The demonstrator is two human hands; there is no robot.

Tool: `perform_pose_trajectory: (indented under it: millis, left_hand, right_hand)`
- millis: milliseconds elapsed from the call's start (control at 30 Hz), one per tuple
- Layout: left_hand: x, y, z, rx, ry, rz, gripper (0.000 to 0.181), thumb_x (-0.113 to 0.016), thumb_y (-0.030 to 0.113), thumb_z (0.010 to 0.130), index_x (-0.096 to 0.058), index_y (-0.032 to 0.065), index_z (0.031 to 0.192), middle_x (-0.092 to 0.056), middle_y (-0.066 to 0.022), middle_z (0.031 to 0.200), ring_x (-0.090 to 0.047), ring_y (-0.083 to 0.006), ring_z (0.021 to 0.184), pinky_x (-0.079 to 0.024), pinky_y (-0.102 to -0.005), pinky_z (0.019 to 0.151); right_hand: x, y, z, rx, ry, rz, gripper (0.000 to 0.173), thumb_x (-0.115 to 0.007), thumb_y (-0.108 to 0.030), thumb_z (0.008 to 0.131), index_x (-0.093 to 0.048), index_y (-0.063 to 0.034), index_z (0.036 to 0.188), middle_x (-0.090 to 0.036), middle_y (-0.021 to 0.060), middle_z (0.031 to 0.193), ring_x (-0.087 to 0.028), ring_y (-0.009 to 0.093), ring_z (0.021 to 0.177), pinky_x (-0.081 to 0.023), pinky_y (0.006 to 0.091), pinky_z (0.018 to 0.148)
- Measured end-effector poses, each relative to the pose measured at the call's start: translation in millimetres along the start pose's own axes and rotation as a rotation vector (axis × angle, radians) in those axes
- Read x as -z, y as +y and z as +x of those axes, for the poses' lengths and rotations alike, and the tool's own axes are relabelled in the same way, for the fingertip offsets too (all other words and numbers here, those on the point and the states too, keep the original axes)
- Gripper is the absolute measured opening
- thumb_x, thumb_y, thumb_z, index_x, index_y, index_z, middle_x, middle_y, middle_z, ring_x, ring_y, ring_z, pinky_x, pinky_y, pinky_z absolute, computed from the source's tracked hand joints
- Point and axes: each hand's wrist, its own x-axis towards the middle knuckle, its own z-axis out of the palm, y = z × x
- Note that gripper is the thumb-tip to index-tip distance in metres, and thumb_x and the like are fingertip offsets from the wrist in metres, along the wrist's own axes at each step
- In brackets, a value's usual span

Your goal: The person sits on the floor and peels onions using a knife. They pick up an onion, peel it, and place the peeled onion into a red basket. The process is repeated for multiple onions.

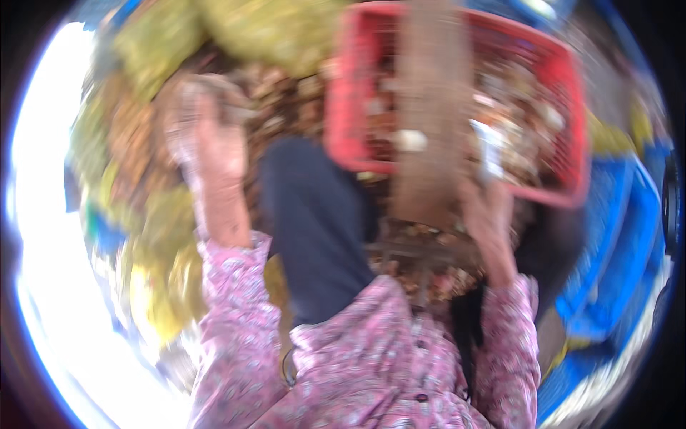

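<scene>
My left hand (209,139) is to the left of my knee, over a heap of brown, onion-like pieces (273,107). Blur hides whether its fingers hold one. In my right hand (489,209) is a knife (489,147), its bright blade pointing away from me at the right side of a wooden board (431,107). The board runs lengthwise away from me, across a red plastic basket (576,123). A small white, peeled-looking piece (411,140) lies at the board's left edge. Pale and brown pieces (514,118) lie inside the basket.
Yellow mesh sacks (273,32) stand beyond the heap, with more yellow bagging (161,279) at the left. Blue plastic crates (605,241) are on the right. Brown scraps (445,279) lie between my legs, below the board's near end.
</scene>
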Motion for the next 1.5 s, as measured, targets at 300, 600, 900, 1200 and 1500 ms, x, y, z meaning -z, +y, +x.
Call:
perform_pose_trajectory:
  millis: [300, 600, 900, 1200, 1500]
  left_hand:
    - [248.6, -148.6, -101.3, 0.507, 0.036, 1.216, 0.028, -0.068, 0.016, 0.075, -0.067, 0.0036, 0.1, -0.065, -0.0142, 0.106, -0.065, -0.0285, 0.093, -0.05, -0.0347, 0.084]
    - [230.0, -187.4, -165.6, 0.978, -0.346, 1.466, 0.039, -0.064, 0.024, 0.078, -0.061, 0.0242, 0.117, -0.058, -0.018, 0.112, -0.057, -0.0385, 0.102, -0.047, -0.0432, 0.089]
    - [215.6, -270.3, -137.9, 0.558, 0.163, 1.474, 0.045, -0.065, 0.017, 0.076, -0.057, 0.0085, 0.119, -0.058, -0.0206, 0.104, -0.057, -0.0414, 0.098, -0.047, -0.0437, 0.084]
    - [252.5, -196.8, -133.6, 0.912, 0.244, 0.564, 0.046, -0.066, 0.022, 0.083, -0.055, 0.0014, 0.123, -0.061, -0.0215, 0.112, -0.059, -0.0284, 0.103, -0.044, -0.0363, 0.091]
    - [225.7, -312.4, -149.7, 0.672, -0.036, 1.324, 0.054, -0.07, 0.028, 0.074, -0.054, 0.0104, 0.122, -0.05, -0.026, 0.121, -0.047, -0.0424, 0.115, -0.041, -0.0496, 0.096]
  right_hand:
    - [-15.5, 40.9, -8.3, 0.111, 0.143, -0.222, 0.019, -0.058, -0.019, 0.091, -0.061, -0.0004, 0.091, -0.05, -0.0023, 0.066, -0.044, 0.006, 0.053, -0.038, 0.0216, 0.048]
    - [-21.4, 30.8, -2.9, 0.273, 0.178, -0.491, 0.027, -0.057, -0.025, 0.09, -0.057, 0.0007, 0.086, -0.049, 0.0004, 0.068, -0.042, 0.009, 0.056, -0.036, 0.0251, 0.052]
    - [-6.0, 43.4, -4.6, 0.045, 0.092, -0.376, 0.033, -0.058, -0.032, 0.091, -0.056, 0.0005, 0.084, -0.049, 0.0006, 0.071, -0.045, 0.011, 0.064, -0.037, 0.0257, 0.058]
    - [-22.2, 3.9, -7.4, 0.053, 0.0, -0.378, 0.026, -0.06, -0.024, 0.088, -0.059, 0.0015, 0.084, -0.055, 0.0048, 0.074, -0.052, 0.015, 0.067, -0.043, 0.0299, 0.063]
    - [-31.3, -12.9, 9.7, 0.256, -0.167, -0.436, 0.018, -0.064, -0.019, 0.084, -0.06, -0.0015, 0.084, -0.061, 0.0106, 0.07, -0.061, 0.024, 0.065, -0.047, 0.0345, 0.064]
